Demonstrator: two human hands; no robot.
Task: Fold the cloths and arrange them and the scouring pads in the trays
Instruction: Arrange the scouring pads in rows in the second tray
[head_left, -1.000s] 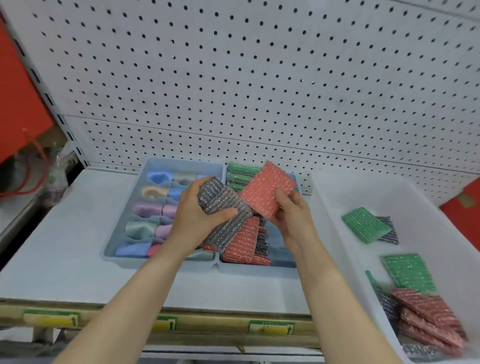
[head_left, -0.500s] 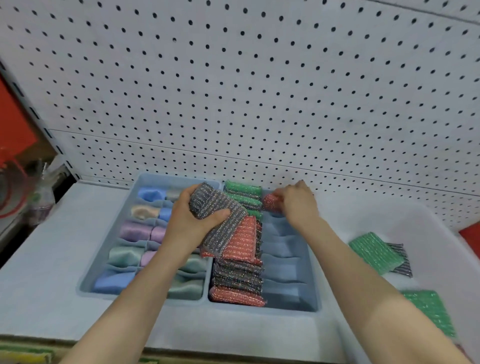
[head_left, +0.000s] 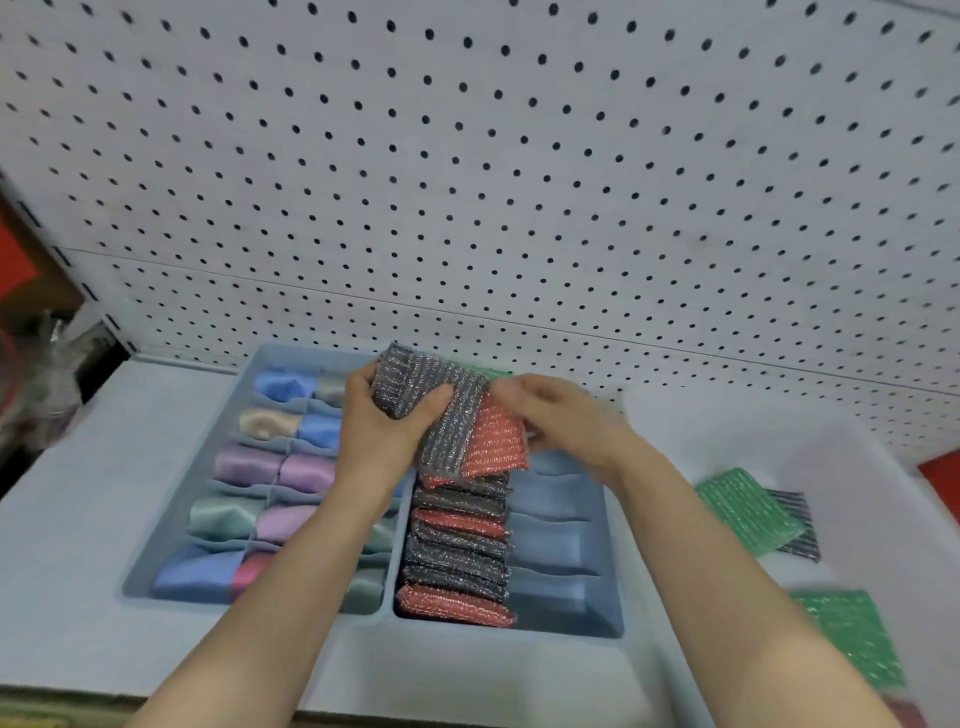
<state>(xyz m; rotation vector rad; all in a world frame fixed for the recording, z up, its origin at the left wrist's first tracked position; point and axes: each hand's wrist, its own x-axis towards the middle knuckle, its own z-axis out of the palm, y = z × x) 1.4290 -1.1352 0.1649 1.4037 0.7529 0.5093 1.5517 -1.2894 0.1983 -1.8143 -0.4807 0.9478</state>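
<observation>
Two scouring pads, grey pad (head_left: 415, 415) over red pad (head_left: 493, 441), are clamped in the left grip (head_left: 382, 431) above the right tray (head_left: 561, 551), long axes slanting down-right. The right grip (head_left: 563, 415) is set at the red pad's right edge, its closure not discernible through blur.

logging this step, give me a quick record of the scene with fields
left hand: grips a grey pad, a red pad under it
right hand: at the red pad's edge, blurred, grip unclear
left tray: folded cloths in compartments
right tray: pads packed in its left column
loose: green pads lying to the right
</observation>
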